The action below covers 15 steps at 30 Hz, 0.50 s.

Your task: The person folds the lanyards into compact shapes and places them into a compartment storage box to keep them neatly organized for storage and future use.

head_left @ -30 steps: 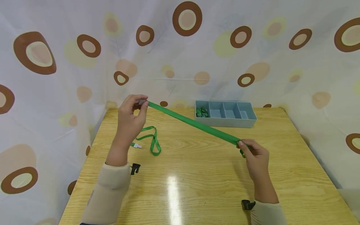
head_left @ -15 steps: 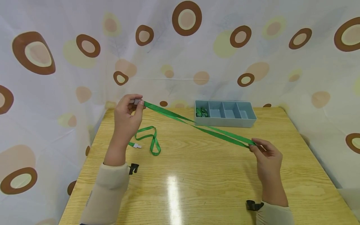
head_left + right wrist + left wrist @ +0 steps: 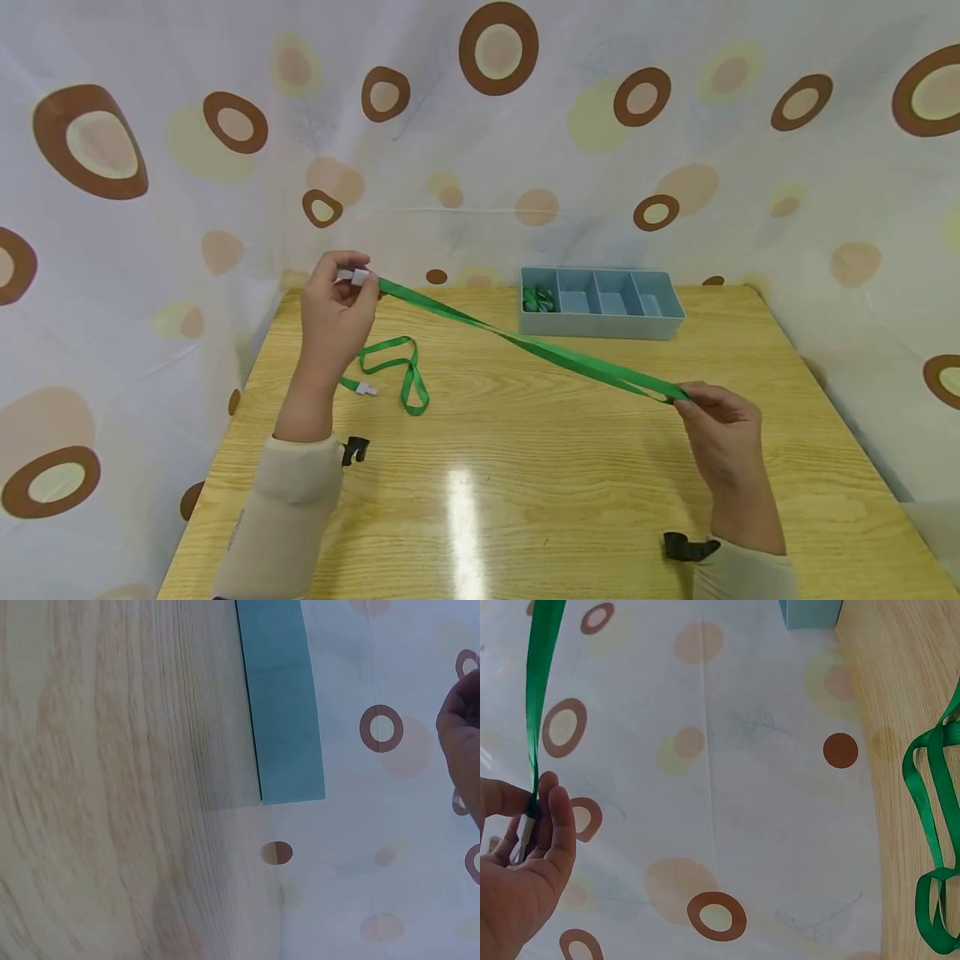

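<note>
The strap (image 3: 564,353) slants through the air above the desk (image 3: 540,467) — its clip (image 3: 361,277) pinched in the fingers of the left hand (image 3: 333,308), its lower end pinched by the right hand (image 3: 727,433). A second strap (image 3: 413,379) lies looped near the left arm. Behind — a tray (image 3: 600,326), green ribbon (image 3: 538,300) in its leftmost compartment.

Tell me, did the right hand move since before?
Yes: in the head view, the right hand moved rightward, mostly past the right end of the blue box.
</note>
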Motion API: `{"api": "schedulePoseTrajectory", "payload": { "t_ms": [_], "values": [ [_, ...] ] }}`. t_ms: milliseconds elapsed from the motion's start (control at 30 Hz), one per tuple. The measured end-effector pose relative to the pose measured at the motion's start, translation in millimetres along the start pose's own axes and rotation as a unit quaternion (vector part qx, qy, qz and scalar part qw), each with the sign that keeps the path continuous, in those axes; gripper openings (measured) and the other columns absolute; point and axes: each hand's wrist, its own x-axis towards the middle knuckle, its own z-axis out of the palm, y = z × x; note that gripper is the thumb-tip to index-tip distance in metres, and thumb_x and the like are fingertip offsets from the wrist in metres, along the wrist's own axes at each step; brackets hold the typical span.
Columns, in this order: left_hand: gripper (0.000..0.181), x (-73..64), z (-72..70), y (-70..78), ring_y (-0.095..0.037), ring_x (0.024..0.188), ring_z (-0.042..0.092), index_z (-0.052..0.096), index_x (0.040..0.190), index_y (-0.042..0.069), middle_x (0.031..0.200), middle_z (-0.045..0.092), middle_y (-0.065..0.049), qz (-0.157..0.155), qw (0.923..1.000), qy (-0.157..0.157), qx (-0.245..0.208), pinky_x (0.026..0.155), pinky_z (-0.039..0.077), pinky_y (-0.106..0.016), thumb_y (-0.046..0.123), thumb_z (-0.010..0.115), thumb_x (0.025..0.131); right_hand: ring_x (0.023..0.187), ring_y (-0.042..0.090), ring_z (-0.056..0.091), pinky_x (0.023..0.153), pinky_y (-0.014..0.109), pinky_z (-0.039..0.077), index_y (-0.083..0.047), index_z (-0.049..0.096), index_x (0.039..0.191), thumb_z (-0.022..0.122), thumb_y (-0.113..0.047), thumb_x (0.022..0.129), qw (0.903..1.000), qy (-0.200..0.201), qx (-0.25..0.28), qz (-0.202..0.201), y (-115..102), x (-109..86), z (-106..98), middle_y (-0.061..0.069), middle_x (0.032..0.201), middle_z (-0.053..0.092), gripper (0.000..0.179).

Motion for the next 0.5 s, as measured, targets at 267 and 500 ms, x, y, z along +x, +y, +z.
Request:
{"api": "schedulePoseTrajectory", "payload": {
  "t_ms": [267, 500],
  "values": [
    [0.022, -0.9, -1.7, -4.2, -0.011, 0.064, 0.068, 0.054, 0.114, -0.002, 0.099, 0.057, -0.016, -0.016, 0.9997, 0.001, -0.018, 0.059, 0.057, -0.023, -0.002, 0.055, 0.093, 0.121, 0.029, 0.044, 0.095, 0.037, 0.042, 0.010, 0.066, 0.107, 0.032, 0.003, 0.105, 0.9761, -0.204, 0.050, 0.055, -1.3, -0.9, -8.0, 0.017, 0.126, 0.054, 0.035],
    [0.025, -0.8, -0.8, -3.3, -0.011, 0.064, 0.068, 0.054, 0.116, -0.002, 0.096, 0.058, -0.017, -0.009, 0.9997, 0.001, -0.023, 0.059, 0.057, -0.022, -0.005, 0.054, 0.091, 0.109, 0.024, 0.043, 0.086, 0.035, 0.042, 0.007, 0.055, 0.094, 0.014, 0.005, 0.105, 0.9776, -0.192, -0.018, 0.086, -2.1, 1.2, -2.0, 0.012, 0.113, 0.052, 0.043]
  ]
}}
